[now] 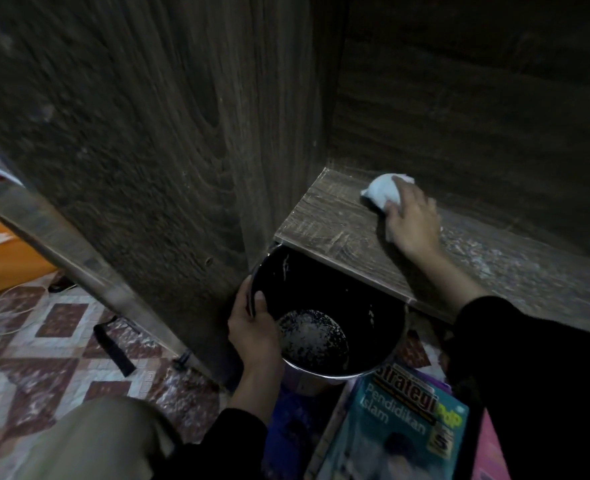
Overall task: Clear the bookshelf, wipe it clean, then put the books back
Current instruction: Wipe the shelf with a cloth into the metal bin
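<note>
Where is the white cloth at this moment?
In the head view, the white cloth lies right of centre on the wooden shelf, near its back corner, pressed under the right hand, above the black bucket.

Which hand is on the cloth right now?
The right hand, pressing the white cloth on the shelf; the left hand grips the bucket rim instead.
</note>
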A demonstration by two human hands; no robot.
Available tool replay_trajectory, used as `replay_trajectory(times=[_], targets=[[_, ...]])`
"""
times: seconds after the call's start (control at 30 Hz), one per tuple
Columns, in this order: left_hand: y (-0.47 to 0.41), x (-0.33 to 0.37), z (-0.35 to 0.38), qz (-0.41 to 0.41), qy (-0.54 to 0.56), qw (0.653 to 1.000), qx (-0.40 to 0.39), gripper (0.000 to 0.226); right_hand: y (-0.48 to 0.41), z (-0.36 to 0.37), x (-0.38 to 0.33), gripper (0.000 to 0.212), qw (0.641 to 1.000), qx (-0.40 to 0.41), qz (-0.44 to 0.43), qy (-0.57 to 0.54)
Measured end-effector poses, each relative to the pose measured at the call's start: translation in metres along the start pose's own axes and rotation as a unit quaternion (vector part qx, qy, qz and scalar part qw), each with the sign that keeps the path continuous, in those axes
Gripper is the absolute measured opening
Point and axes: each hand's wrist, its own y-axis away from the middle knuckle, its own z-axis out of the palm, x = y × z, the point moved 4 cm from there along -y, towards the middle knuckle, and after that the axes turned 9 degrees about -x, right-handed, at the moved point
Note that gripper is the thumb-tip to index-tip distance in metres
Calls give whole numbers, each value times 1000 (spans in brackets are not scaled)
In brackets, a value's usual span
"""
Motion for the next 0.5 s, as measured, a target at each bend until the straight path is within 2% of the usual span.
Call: replay_trajectory(times=[0.03, 0.1, 0.17, 0.27, 0.4, 0.43, 0.5], targets=[[0, 0, 0, -1, 1, 1000, -1, 32, -7, 4, 4, 52, 998, -24, 32, 44], [-2, 0, 1, -5, -3, 1000, -5, 32, -10, 16, -5, 55, 992, -69, 19, 107], [-4, -1, 1, -6, -11, 1000, -7, 32, -4, 32, -27, 55, 987, -106, -33, 119], [-6, -4, 0, 3, -16, 1000, -9, 32, 28, 52, -59, 58, 969, -134, -166, 121], [-5, -5, 0, 5, -9, 1000, -20, 32, 78, 50, -70, 48, 928, -141, -345, 20], [-4, -3, 0, 10, -8, 1000, -22, 32, 83, 43, -66, 45, 925, -135, -354, -24], [-2, -1, 0, 13, -3, 1000, -23, 33, 84, 23, -50, 44, 940, -85, -317, -91]])
